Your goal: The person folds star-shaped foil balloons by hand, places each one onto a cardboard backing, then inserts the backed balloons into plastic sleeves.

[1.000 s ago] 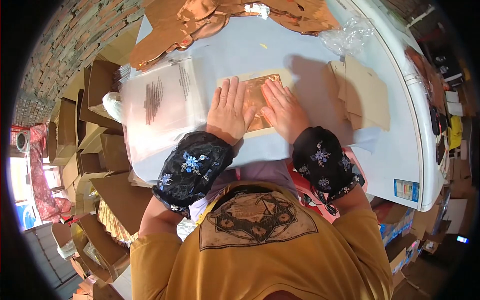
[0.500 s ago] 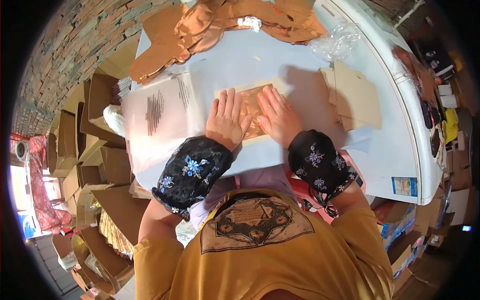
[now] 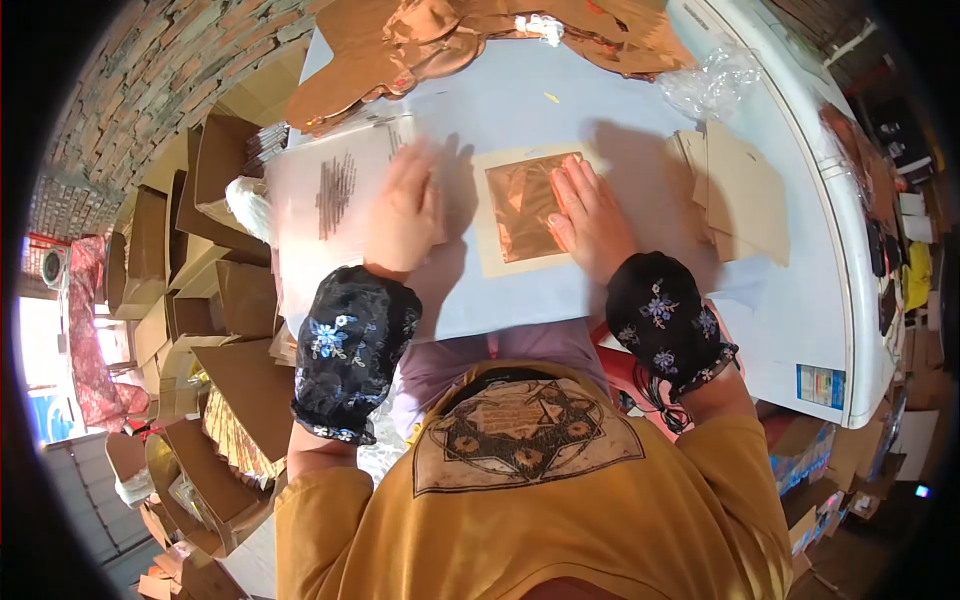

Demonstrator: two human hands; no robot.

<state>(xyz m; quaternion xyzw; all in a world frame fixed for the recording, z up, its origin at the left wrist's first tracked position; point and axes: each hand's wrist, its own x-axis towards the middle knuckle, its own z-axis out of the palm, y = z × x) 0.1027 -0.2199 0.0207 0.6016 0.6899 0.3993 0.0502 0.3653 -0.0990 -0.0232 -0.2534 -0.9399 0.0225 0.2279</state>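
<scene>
A shiny copper-coloured foil packet lies flat on a slightly larger beige card on the white tabletop. My right hand is open, its outstretched fingers resting on the packet's right edge. To the left, my left hand is raised off the packet with fingers stretched out and smeared by motion. It overlaps the right edge of a stack of clear plastic bags with dark printed text, and nothing shows in it.
Copper foil pieces are heaped along the table's far side, near crumpled clear plastic. More beige cards lie to the right. Open cardboard boxes crowd the left, below a brick wall.
My left hand has lifted off the foil packet and moved left to the plastic bags, uncovering the packet's left side. My right hand stays at its right edge. The camera view has shifted slightly.
</scene>
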